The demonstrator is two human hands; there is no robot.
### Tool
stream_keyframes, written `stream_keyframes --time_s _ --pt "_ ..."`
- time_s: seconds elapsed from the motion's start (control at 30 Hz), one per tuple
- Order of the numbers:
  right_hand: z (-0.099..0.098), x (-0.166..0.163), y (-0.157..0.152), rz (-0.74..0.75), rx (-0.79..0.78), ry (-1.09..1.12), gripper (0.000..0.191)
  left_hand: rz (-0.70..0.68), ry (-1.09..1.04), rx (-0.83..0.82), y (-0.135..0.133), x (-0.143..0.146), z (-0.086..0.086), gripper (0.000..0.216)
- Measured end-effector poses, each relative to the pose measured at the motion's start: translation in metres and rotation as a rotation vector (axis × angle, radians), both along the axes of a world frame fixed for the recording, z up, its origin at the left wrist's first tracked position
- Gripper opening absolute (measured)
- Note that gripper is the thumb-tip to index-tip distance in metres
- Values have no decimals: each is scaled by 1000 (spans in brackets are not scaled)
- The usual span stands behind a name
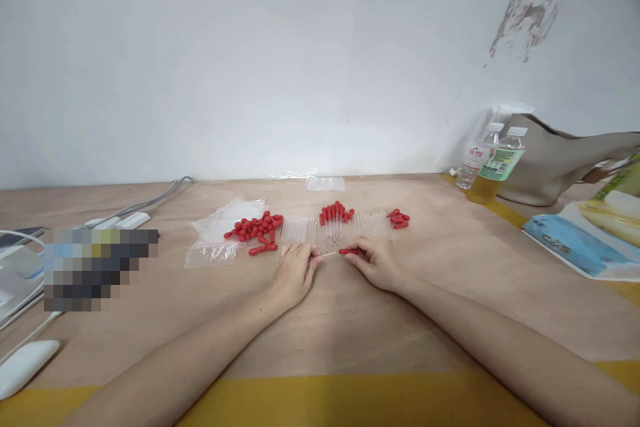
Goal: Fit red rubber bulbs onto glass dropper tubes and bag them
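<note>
Between finger and thumb, my left hand (296, 273) pinches one end of a thin glass dropper tube (329, 255). My right hand (376, 263) grips a red rubber dropper bulb (349, 251) at the tube's other end; whether the tube is inside the bulb I cannot tell. Just beyond my hands lies a fan of droppers with red bulbs (334, 215). Rows of bare glass tubes lie to its left (298, 229) and right (374, 225). A pile of loose red bulbs (255, 227) rests at the left, and a few more bulbs (399, 219) at the right.
Clear plastic bags (213, 255) lie under and beside the left pile. Cables and a white mouse (27, 367) are at far left, near a blurred patch. Two bottles (500, 163), a grey bag (540, 160) and a blue tissue pack (570, 240) stand or lie at right.
</note>
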State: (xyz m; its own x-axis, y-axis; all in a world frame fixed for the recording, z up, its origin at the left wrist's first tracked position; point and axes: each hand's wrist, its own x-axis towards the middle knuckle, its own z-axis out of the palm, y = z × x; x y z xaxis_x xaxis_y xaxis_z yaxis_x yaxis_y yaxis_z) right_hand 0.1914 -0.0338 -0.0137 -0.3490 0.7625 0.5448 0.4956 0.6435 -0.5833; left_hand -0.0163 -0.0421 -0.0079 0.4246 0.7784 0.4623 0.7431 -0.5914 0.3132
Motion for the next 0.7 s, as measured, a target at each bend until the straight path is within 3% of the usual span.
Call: stream_keyframes --time_s 0.23,0.5,0.7 --pt "6 -4 -6 113 11 63 14 -47 -14 9 1 0 0 14" --pt "-3 -6 -4 175 -134 127 17 -84 -62 14 0 -1 1 14" --pt "-2 -8 -6 162 -40 92 15 -145 -91 60 0 -3 2 15"
